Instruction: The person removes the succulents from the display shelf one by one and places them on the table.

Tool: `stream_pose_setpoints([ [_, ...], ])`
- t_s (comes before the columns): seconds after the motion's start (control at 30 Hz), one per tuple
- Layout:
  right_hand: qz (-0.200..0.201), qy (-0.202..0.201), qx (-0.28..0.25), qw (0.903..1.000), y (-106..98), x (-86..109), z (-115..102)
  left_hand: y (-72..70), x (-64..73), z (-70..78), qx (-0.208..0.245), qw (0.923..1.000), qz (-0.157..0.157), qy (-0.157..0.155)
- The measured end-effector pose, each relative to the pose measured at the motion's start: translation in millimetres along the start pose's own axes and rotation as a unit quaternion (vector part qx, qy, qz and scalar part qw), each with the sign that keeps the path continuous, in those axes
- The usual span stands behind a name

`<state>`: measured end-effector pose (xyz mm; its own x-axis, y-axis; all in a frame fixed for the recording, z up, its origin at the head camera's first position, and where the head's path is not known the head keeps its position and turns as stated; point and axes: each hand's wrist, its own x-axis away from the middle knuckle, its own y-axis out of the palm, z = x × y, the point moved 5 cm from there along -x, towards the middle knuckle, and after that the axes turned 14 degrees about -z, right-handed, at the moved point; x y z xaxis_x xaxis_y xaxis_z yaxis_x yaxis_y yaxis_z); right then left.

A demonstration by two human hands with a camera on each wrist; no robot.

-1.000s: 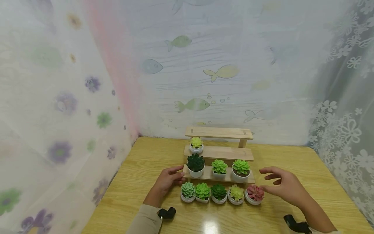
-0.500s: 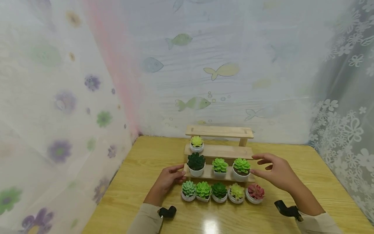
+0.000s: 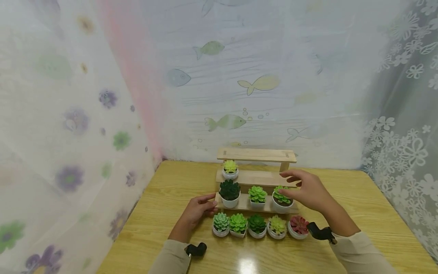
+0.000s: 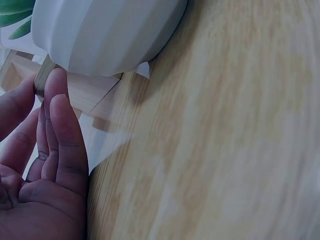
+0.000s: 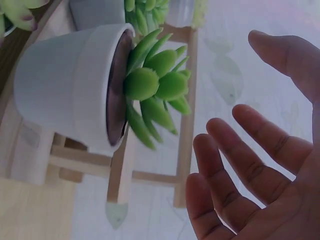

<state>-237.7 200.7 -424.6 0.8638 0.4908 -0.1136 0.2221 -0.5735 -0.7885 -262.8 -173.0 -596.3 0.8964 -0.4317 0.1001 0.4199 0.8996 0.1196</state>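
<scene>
A three-tier wooden plant stand (image 3: 256, 154) stands on the table. My left hand (image 3: 196, 210) pinches the left end of its lowest board (image 4: 45, 72) between thumb and fingers. My right hand (image 3: 309, 190) hovers at the stand's right side, fingers spread and slightly bent, holding nothing. Nearest to it is a bright green succulent in a round white pot (image 5: 65, 85) on the lowest board. That board also bears a smaller green succulent (image 3: 257, 195) and a dark green one (image 3: 229, 190). A yellow-green succulent (image 3: 230, 167) sits at the left of the middle board.
In front of the stand is a row of potted succulents: pale green (image 3: 220, 222), bright green (image 3: 237, 224), dark green (image 3: 256, 225), yellow (image 3: 276, 226) and red (image 3: 299, 226). The wooden table (image 3: 154, 228) meets patterned curtains (image 3: 260, 57) behind and at the sides.
My right hand has moved left and up, from beside the red succulent to over the right edge of the stand. My left hand has stayed on the board's end.
</scene>
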Motion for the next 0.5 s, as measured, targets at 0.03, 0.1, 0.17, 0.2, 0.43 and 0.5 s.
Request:
stream_pose_setpoints([
  [0.03,-0.001,-0.002,0.002,1.0,1,-2.4,-1,0.3,-0.3,-0.2,0.0,1.0,-0.001,0.001],
  [0.1,-0.004,-0.002,0.001,1.0,2,-7.5,-3,0.6,-0.4,-1.0,0.003,1.0,-0.003,0.001],
  [0.17,-0.006,0.0,-0.001,1.0,4,-12.5,-6,0.8,-0.1,-0.8,0.005,1.0,-0.003,0.0],
  [0.2,-0.006,-0.001,-0.002,1.0,5,-15.0,-7,0.8,0.2,-0.4,0.004,1.0,-0.003,0.001],
  [0.43,-0.008,0.0,-0.007,0.9999,9,-33.2,-20,-1.0,-0.7,0.0,0.004,1.0,-0.004,0.002],
  [0.5,-0.01,0.001,-0.009,0.9999,11,-39.1,-23,-1.2,-1.0,-0.2,0.003,1.0,-0.005,0.0],
])
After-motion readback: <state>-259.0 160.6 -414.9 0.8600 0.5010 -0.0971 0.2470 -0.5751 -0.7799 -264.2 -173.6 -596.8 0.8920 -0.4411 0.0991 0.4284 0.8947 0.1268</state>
